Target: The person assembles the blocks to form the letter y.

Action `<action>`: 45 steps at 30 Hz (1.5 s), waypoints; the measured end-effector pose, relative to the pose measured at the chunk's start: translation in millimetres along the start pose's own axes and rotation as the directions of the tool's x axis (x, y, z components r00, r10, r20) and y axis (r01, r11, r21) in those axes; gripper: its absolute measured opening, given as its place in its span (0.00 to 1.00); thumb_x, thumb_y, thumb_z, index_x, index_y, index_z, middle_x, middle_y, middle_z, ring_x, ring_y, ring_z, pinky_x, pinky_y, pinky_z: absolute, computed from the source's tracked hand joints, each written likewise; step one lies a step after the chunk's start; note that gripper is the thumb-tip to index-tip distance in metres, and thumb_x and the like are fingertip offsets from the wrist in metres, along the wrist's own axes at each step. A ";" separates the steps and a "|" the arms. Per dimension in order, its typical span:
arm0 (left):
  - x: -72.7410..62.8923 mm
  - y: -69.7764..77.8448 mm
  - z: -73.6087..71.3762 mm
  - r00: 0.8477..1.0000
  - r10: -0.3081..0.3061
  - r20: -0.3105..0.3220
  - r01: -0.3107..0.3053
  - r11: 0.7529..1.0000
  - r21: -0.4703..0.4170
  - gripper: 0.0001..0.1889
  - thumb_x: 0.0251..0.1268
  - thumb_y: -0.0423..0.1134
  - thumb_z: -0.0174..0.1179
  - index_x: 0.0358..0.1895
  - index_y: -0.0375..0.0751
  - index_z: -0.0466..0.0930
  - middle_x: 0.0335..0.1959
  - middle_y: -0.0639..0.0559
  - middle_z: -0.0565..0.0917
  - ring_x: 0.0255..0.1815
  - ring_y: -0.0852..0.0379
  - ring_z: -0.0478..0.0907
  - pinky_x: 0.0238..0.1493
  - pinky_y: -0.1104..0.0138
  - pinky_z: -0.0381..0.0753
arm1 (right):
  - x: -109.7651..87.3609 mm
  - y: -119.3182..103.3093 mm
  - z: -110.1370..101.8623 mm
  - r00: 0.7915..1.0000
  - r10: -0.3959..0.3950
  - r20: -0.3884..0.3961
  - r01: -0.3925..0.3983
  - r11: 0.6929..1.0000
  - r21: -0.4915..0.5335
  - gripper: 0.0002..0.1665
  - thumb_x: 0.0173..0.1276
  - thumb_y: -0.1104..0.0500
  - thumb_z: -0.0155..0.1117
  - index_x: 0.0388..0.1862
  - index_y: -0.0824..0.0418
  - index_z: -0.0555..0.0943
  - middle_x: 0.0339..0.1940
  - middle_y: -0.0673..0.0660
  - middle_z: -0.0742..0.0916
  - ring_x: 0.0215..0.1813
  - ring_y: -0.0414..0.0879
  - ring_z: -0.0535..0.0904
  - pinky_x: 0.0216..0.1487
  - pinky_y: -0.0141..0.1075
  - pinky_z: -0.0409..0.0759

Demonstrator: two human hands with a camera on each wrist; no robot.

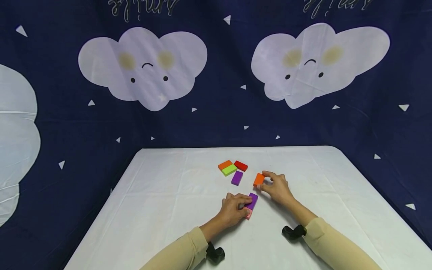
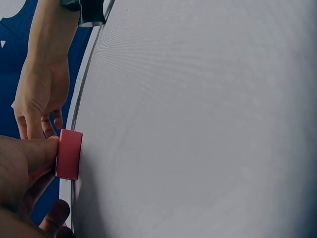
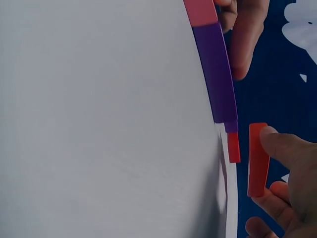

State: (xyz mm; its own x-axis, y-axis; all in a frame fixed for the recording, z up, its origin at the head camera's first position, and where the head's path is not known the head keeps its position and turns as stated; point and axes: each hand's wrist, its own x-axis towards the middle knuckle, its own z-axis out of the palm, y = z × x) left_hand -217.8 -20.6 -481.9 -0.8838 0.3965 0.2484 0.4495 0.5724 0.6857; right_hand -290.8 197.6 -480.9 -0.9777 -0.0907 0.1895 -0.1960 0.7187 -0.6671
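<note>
My left hand (image 1: 233, 208) holds a purple block (image 1: 252, 200) and a pink block (image 1: 248, 214) that stand end to end, its fingers on the purple one and its thumb at the pink one. From the left wrist, the pink block (image 2: 69, 154) shows its end face beside the thumb. Between the thumb and fingertips of my right hand (image 1: 278, 189), an orange block (image 1: 258, 179) is pinched by its short ends. The right wrist view shows this orange block (image 3: 258, 159) upright beyond the purple block (image 3: 216, 74).
Farther back on the white table (image 1: 162, 225) lie an orange block (image 1: 225, 165) against a lime green block (image 1: 229, 170), a red block (image 1: 241, 165) and another purple block (image 1: 237, 178). A dark blue cloth (image 1: 222, 127) with clouds hangs behind the table.
</note>
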 end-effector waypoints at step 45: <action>2.8 -2.1 0.5 0.999 -0.033 0.031 0.033 0.999 0.004 0.18 0.55 0.38 0.65 0.52 0.46 0.83 0.55 0.58 0.81 0.42 0.62 0.65 0.40 0.70 0.55 | -6.1 4.6 0.2 0.997 -0.082 -0.010 0.082 0.996 -0.038 0.33 0.54 0.52 0.71 0.60 0.58 0.76 0.54 0.61 0.83 0.47 0.56 0.67 0.44 0.45 0.60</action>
State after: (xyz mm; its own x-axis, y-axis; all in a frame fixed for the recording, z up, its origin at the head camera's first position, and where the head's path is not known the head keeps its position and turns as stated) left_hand -221.2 -20.4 -483.0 -0.8939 0.3991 0.2041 0.4204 0.5883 0.6907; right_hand -285.7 201.3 -485.2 -0.9575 -0.1424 0.2510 -0.2721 0.7347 -0.6214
